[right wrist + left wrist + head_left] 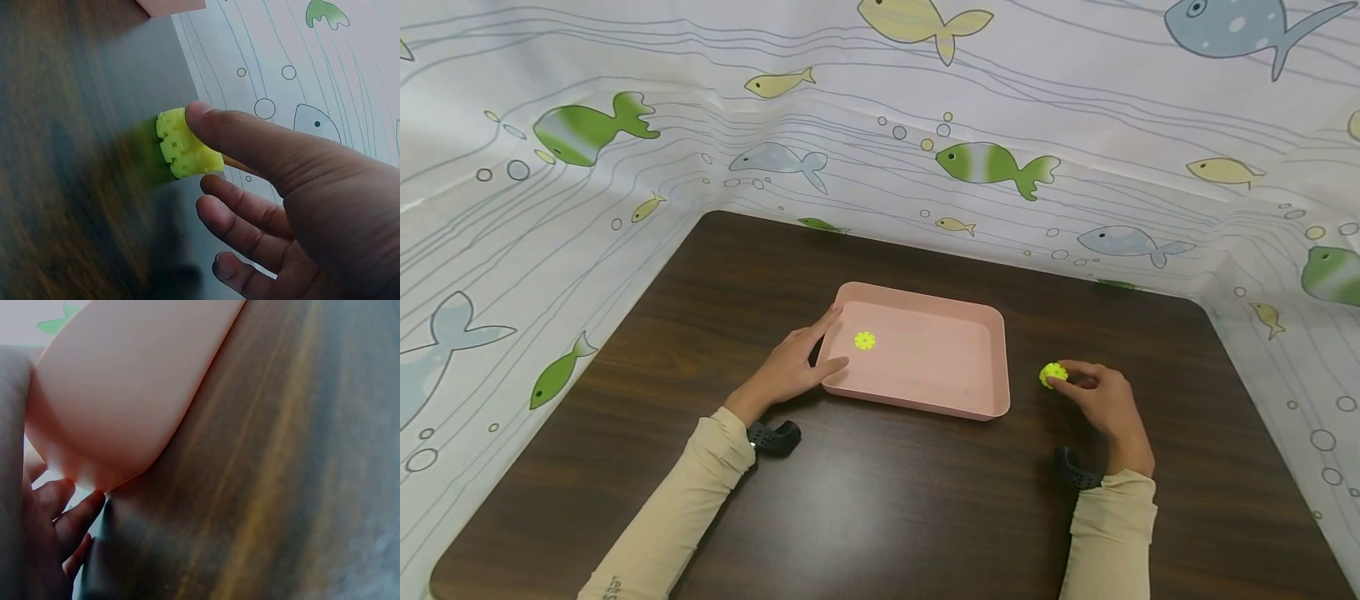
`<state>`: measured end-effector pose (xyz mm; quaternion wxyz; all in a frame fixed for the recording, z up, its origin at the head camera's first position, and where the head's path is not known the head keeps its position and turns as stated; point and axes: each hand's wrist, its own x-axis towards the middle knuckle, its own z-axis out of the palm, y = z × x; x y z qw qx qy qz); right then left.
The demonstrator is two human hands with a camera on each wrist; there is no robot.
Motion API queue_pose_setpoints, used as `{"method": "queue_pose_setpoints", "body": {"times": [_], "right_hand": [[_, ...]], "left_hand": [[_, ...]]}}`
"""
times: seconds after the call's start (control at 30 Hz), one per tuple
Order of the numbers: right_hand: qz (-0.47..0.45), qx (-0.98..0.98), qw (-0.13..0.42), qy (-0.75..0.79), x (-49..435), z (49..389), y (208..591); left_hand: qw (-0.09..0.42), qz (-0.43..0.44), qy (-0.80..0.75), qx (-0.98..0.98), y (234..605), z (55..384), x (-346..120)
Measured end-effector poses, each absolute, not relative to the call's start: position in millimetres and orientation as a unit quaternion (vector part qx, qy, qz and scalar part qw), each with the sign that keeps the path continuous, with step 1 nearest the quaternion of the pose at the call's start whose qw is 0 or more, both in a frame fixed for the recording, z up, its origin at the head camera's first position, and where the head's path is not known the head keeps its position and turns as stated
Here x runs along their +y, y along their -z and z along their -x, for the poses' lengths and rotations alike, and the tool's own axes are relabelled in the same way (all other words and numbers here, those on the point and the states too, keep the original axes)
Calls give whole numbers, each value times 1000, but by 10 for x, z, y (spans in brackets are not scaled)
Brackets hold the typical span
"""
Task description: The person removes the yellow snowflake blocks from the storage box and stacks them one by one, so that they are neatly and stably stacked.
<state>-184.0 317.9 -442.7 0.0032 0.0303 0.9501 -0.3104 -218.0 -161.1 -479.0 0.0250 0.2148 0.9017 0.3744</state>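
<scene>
On the table lies a shallow pink tray (917,402). My left hand (790,367) holds it by its left edge, the thumb over the front-left rim; in the left wrist view the fingers (78,515) touch the tray's wall (134,381). One neon-yellow notched disc (865,340) lies flat inside, towards the left. To the right of the tray, my right hand (1105,400) pinches a small stack of similar yellow notched discs (181,145) between thumb and forefinger. The stack is just above or on the table; which one I cannot tell. The other right fingers are loosely bent.
The dark wood-grain table (865,517) has rounded corners. A white fish-printed curtain (865,125) surrounds its back and sides. Black straps (775,437) sit on both wrists.
</scene>
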Motion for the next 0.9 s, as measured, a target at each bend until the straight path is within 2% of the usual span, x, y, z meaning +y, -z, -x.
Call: {"method": "queue_pose_setpoints", "body": {"times": [0.17, 0.33, 0.47, 0.6, 0.7, 0.9], "right_hand": [[-28, 953, 3, 302, 3130, 1869, 4386], [-32, 952, -41, 303, 2995, 1874, 4301], [-4, 944, -81, 319, 2731, 1939, 4226], [61, 935, -100, 335, 2317, 2113, 4207], [119, 926, -86, 349, 1912, 2271, 4218], [210, 909, -13, 360, 1102, 2475, 4297]], "left_hand": [[24, -214, -377, 901, 4787, 2172, -1650], [24, -214, -377, 901, 4801, 2170, -1674], [21, -219, -375, 901, 4802, 2165, -1672], [21, -227, -375, 899, 4801, 2177, -1656], [20, -224, -374, 900, 4790, 2184, -1652], [29, -211, -371, 904, 4786, 2184, -1622]]}}
